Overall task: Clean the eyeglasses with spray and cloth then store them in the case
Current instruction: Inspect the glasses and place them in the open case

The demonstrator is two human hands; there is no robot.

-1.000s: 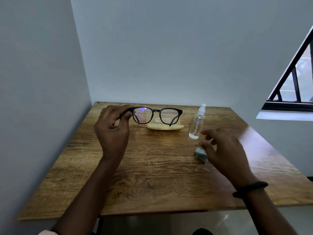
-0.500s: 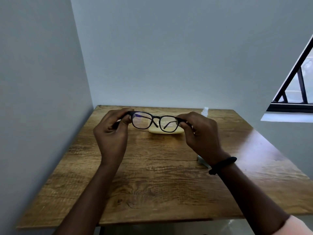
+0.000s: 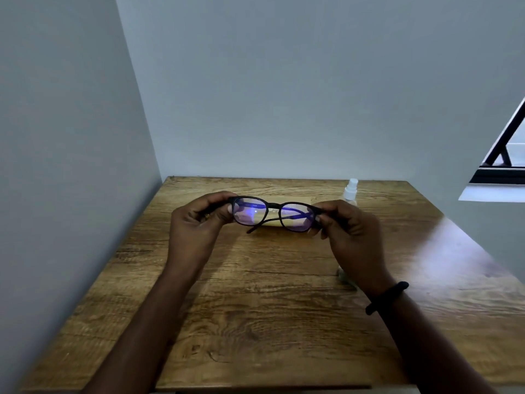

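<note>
Both hands hold the eyeglasses (image 3: 274, 213) up above the wooden counter (image 3: 270, 308), lenses facing the wearer. The left hand (image 3: 196, 226) has its fingers (image 3: 218, 200) pinched on the frame's left corner by the hinge, and the right hand (image 3: 352, 237) grips the opposite corner the same way, so the lenses themselves stay untouched. That two-point hold by the rims looks chosen to keep prints off the glass and to steady the frame for a look at the lenses, which show a violet reflection. One temple arm hangs loose below the frame, seemingly half folded. The pale yellow case (image 3: 287, 200) lies on the counter directly behind the glasses, mostly hidden by them. The spray bottle (image 3: 350, 190) stands upright beyond the right hand, near the counter's far edge. A scrap of the cloth (image 3: 342, 277) peeks out beside the right wrist, resting on the counter. Judging by this layout, spraying has not begun; one hand will probably need to let go to fetch the bottle
</note>
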